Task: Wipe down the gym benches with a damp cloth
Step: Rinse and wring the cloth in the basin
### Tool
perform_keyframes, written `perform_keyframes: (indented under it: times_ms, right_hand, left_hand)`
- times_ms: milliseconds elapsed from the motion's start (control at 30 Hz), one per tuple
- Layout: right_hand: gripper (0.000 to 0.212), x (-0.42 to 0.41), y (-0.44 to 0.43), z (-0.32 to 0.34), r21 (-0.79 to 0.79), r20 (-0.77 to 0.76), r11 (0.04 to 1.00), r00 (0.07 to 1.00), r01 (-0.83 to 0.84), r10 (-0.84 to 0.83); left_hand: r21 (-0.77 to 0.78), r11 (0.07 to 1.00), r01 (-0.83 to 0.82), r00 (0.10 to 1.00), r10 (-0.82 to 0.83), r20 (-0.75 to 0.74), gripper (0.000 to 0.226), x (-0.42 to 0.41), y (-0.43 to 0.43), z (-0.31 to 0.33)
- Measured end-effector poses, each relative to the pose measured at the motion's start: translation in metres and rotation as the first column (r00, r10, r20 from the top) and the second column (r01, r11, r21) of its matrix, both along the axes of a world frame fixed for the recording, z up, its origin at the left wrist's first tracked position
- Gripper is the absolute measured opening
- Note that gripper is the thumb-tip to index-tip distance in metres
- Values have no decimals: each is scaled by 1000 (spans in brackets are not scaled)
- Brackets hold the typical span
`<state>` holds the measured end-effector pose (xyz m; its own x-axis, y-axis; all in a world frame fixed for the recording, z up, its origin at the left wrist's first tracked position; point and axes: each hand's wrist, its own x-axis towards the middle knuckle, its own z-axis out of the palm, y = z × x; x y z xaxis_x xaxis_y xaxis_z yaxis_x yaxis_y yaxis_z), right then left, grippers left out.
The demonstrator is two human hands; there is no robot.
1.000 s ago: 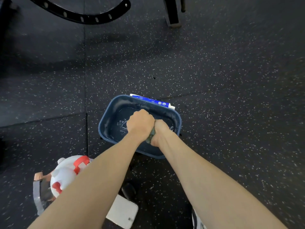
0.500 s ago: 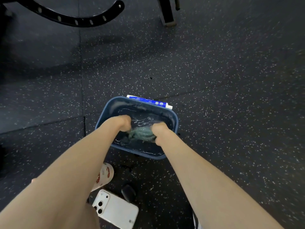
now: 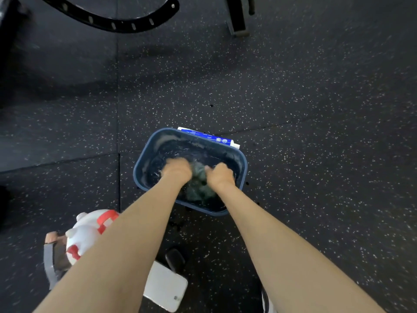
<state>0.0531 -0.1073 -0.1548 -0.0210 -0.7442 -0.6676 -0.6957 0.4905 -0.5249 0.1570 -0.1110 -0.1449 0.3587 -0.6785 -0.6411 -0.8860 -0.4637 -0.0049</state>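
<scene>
Both hands are down in the basin. The left hand (image 3: pixel 177 171) and right hand (image 3: pixel 220 175) are each balled up around the greenish cloth (image 3: pixel 198 180), one on either end. They sit close together with a wad of fabric bunched between the knuckles and more of it trailing toward the basin's near edge. The fingers are pretty blurry, so I can't tell exactly how they wrap, but both fists are clearly clamped on it.

The cloth is sitting in the water (image 3: pixel 171 152) inside a dark blue rectangular basin (image 3: pixel 141 163) with rounded corners. The surface looks rippled, with some pale film near the far left corner.

The basin is on the black speckled rubber floor (image 3: pixel 316 109). A blue and white tube (image 3: pixel 208 137) lies right against the basin's far rim. Nearer the person, under the left forearm, there's a white phone (image 3: pixel 165 288) lying face down, with a small dark object (image 3: pixel 174 258) just beside it. A white and red container (image 3: pixel 86 233) sits further left. Way up top there's a curved black bar (image 3: pixel 112 22) with slots in it, plus a black metal leg (image 3: pixel 239 19).
</scene>
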Motion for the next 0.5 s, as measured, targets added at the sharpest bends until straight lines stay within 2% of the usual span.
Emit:
perform_keyframes:
  times_ms: [67, 100, 167, 200, 267, 333, 433, 467, 500]
  right_hand:
    - [48, -1, -3, 0, 116, 126, 977, 973, 178, -192]
    - [53, -3, -6, -2, 233, 190, 937, 932, 262, -308]
    - [63, -9, -10, -1, 523, 292, 779, 787, 345, -544]
    - [67, -10, -11, -2, 617, 313, 707, 717, 345, -623]
    - [74, -9, -13, -8, 689, 345, 646, 634, 329, -692]
    - [77, -7, -13, -14, 706, 355, 622, 591, 339, -725]
    - [74, -6, -11, -12, 764, 381, 567, 492, 309, -782]
    - [69, -11, -9, -10, 770, 399, 573, 489, 280, -775]
    - [63, -9, -8, -5, 769, 421, 589, 495, 249, -760]
  left_hand:
    - [76, 996, -41, 981, 55, -186, 42, -4, 2, 1]
    - [114, 991, -72, 961, 99, -259, 45, -7, 4, 4]
    - [144, 967, -212, 905, 250, -344, 42, -9, 6, -2]
    - [161, 932, -325, 844, 362, -395, 40, -10, 6, -6]
    - [164, 823, -545, 651, 538, -535, 37, -18, 4, -1]
    - [89, 764, -639, 548, 534, -644, 37, -26, -3, 13]
    - [-33, 756, -654, 548, 443, -709, 23, -34, -10, 36]
    - [-70, 760, -646, 569, 419, -707, 14, -37, -11, 42]
    - [-99, 775, -624, 608, 402, -685, 15, -39, -10, 46]
